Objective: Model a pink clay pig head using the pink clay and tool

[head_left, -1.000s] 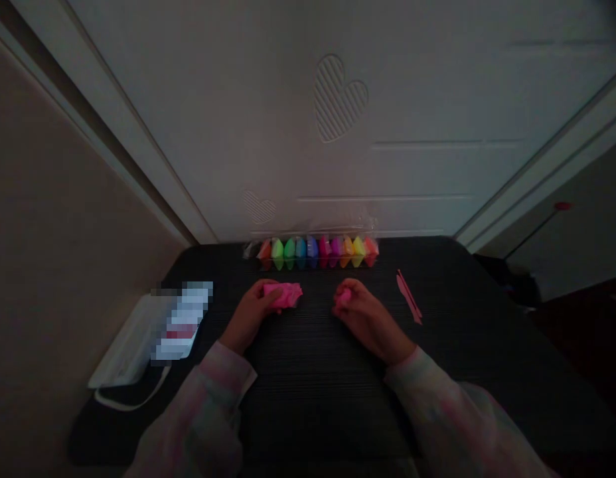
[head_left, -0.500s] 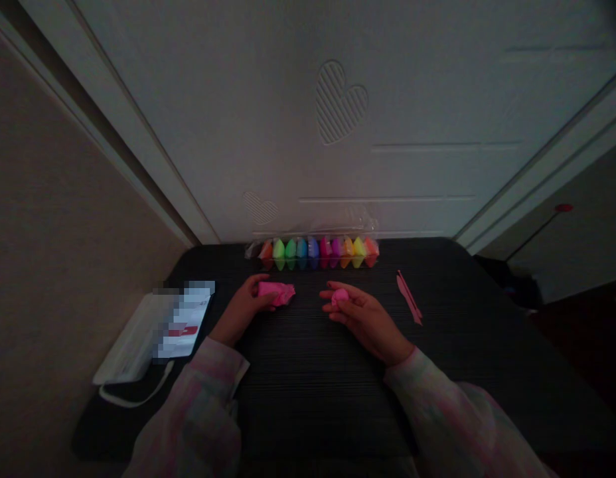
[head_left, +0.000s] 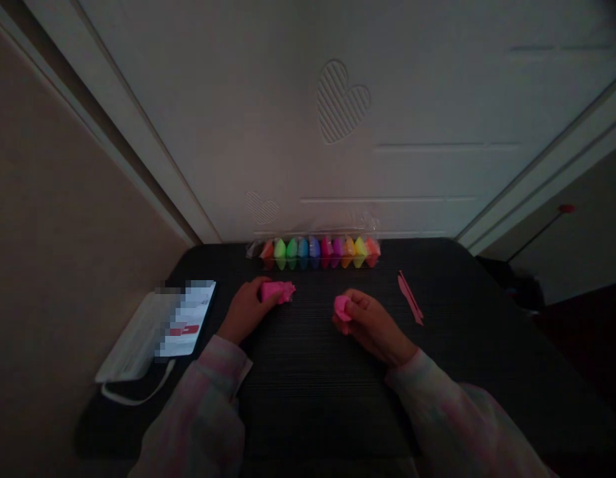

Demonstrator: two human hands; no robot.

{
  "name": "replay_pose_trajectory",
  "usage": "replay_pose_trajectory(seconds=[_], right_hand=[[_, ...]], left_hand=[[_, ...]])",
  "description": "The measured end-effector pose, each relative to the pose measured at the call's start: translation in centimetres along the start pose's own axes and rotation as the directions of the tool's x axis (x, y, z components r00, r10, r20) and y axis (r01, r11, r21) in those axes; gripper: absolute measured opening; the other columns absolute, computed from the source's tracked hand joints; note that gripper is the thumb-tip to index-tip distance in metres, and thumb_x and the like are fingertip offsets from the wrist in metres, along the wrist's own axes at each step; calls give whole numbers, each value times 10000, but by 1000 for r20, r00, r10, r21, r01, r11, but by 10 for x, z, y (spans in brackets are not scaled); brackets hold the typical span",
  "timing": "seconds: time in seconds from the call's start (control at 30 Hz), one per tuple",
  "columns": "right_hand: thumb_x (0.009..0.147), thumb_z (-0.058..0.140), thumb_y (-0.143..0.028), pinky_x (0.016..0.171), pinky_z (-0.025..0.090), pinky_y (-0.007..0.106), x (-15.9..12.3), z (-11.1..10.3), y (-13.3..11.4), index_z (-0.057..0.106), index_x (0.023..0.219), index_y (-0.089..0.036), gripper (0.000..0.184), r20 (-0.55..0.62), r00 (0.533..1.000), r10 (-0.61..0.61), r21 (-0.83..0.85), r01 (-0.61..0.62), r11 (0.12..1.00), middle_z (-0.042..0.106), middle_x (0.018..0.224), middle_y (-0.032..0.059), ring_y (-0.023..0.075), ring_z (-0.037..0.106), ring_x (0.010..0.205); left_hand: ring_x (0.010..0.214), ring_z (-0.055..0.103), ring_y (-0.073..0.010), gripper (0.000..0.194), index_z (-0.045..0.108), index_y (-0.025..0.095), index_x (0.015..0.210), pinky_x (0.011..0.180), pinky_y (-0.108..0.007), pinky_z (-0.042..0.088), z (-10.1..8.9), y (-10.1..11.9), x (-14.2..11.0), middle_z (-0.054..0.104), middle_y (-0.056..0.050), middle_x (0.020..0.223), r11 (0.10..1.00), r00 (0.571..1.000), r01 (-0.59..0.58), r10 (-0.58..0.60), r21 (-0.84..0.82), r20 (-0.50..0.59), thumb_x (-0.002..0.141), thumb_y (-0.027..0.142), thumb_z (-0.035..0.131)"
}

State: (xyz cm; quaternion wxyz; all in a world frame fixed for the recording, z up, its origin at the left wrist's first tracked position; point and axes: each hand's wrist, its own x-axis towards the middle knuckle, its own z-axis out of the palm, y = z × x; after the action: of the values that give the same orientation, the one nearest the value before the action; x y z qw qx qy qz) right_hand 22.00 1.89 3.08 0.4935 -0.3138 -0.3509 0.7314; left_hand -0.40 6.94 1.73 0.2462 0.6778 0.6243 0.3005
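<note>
My left hand (head_left: 245,307) is closed around one end of a bright pink packet of modelling clay (head_left: 275,291), whose crumpled end points right, low over the table. Between the thumb and fingers of my right hand (head_left: 370,322) is a small lump of pink clay (head_left: 342,308). A gap of dark tabletop separates the two hands. Just behind them stands a clear plastic tray (head_left: 312,267) holding a row of clay packets in several colours, from red and green through blue to yellow.
Pink modelling tools (head_left: 410,297) lie right of my right hand on the black table (head_left: 308,392). At the left are a lit phone (head_left: 191,318), partly pixelated, and a white face mask (head_left: 131,345) with a loop. A white door (head_left: 268,99) rises behind the table.
My right fingers have curled in and now pinch the pink lump, which was lying on more open fingers. My left hand keeps the packet, with little movement.
</note>
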Motion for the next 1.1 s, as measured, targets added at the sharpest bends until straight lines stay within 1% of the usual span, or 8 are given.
replay_pose_trajectory(seconds=[0.17,0.3,0.4,0.47,0.57,0.7,0.9,1.1], right_hand=[[647,657,-394,385,224,181,2,-2,3,450,559,-172,316,-33,998,-48,-41,47,998,523,494,-46,42,366,379],[719,581,-384,445,268,203,5,-3,3,486,580,-177,267,-125,983,-133,-257,98,962,480,501,-53,61,375,436],[752,546,-340,541,347,227,7,-2,5,587,690,-187,170,-96,978,-184,-505,112,856,537,594,-30,92,461,546],[752,545,-320,603,382,245,8,-1,8,612,766,-201,136,-54,980,-193,-589,125,799,592,711,-10,114,510,639],[729,576,-304,612,404,249,8,0,15,572,845,-211,148,-51,979,-195,-535,138,833,601,697,-24,115,535,645],[709,603,-303,602,417,245,8,3,21,513,873,-207,211,-48,985,-166,-440,128,889,590,627,-46,105,554,609],[683,637,-305,672,419,274,6,5,26,563,847,-198,209,-8,983,-183,-593,143,793,616,755,-5,129,568,706],[752,551,-342,573,393,251,9,2,20,601,774,-193,159,-53,965,-259,-637,167,753,576,630,-20,115,520,590]], left_hand=[[915,473,-269,347,628,182,904,841,-364,319,1,-8,3,593,-90,934,994,994,-105,105,-5,-42,628,393,619],[1010,447,-253,325,612,203,961,911,-355,294,5,9,-7,567,-79,1016,977,978,-154,129,-145,-164,661,327,608],[878,535,-202,418,566,229,1073,803,-309,399,15,32,-23,580,-59,995,900,989,-94,134,-426,64,663,295,619],[830,560,-188,488,548,245,1107,721,-286,437,24,44,-32,592,-53,1020,835,954,0,164,-550,249,630,261,653],[829,577,-186,357,632,229,974,716,-275,438,33,52,-38,631,-45,984,778,954,94,109,-622,280,618,228,660],[632,576,-151,187,669,185,806,611,-259,429,32,52,-36,662,-21,704,742,953,192,16,-642,304,622,211,647],[440,489,-99,114,570,158,580,491,-229,386,34,52,-34,558,32,472,668,964,218,-33,-712,264,614,233,650],[489,517,-95,192,575,140,749,470,-215,385,40,45,-32,591,5,589,466,928,346,-46,-814,369,648,289,641]])
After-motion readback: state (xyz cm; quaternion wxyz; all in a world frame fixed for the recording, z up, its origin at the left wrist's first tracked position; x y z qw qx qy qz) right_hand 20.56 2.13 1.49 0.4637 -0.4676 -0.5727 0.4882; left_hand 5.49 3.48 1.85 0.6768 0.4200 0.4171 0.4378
